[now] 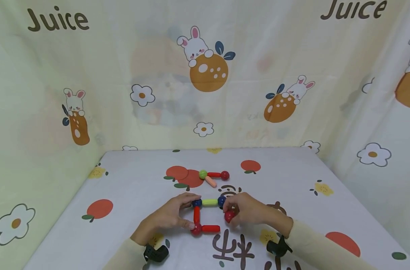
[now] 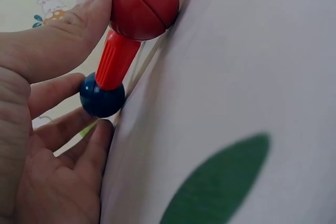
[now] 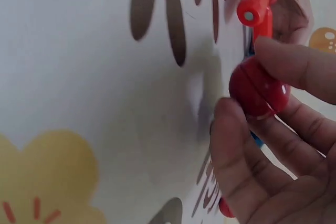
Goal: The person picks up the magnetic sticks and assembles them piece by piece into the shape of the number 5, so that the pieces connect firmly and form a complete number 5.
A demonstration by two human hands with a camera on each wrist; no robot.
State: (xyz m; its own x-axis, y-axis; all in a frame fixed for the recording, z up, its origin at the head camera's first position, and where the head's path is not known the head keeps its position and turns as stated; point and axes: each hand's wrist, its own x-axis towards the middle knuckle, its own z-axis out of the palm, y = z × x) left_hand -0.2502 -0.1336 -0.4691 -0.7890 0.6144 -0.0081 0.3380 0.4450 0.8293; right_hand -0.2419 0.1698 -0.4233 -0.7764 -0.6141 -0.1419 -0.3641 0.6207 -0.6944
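Note:
A toy frame of balls and sticks lies on the table. My left hand (image 1: 171,212) holds its left side, thumb on a red ball (image 2: 145,4) and fingers at a blue ball (image 2: 102,96). A red stick (image 1: 196,215) joins these two balls. From the near red ball another red stick (image 1: 211,228) points right, its end free. A light green stick (image 1: 209,202) runs from the left blue ball to a second blue ball (image 1: 221,201). My right hand (image 1: 247,208) pinches a separate-looking red ball (image 3: 259,87) just below that second blue ball; a blue sliver (image 3: 256,139) shows behind the fingers.
Farther back lies a smaller piece: a green ball (image 1: 203,174), a red stick (image 1: 214,174), a dark red ball (image 1: 225,175) and a peach stick (image 1: 211,182). A printed cloth (image 1: 140,168) covers the table, and printed curtains (image 1: 117,75) hang around it.

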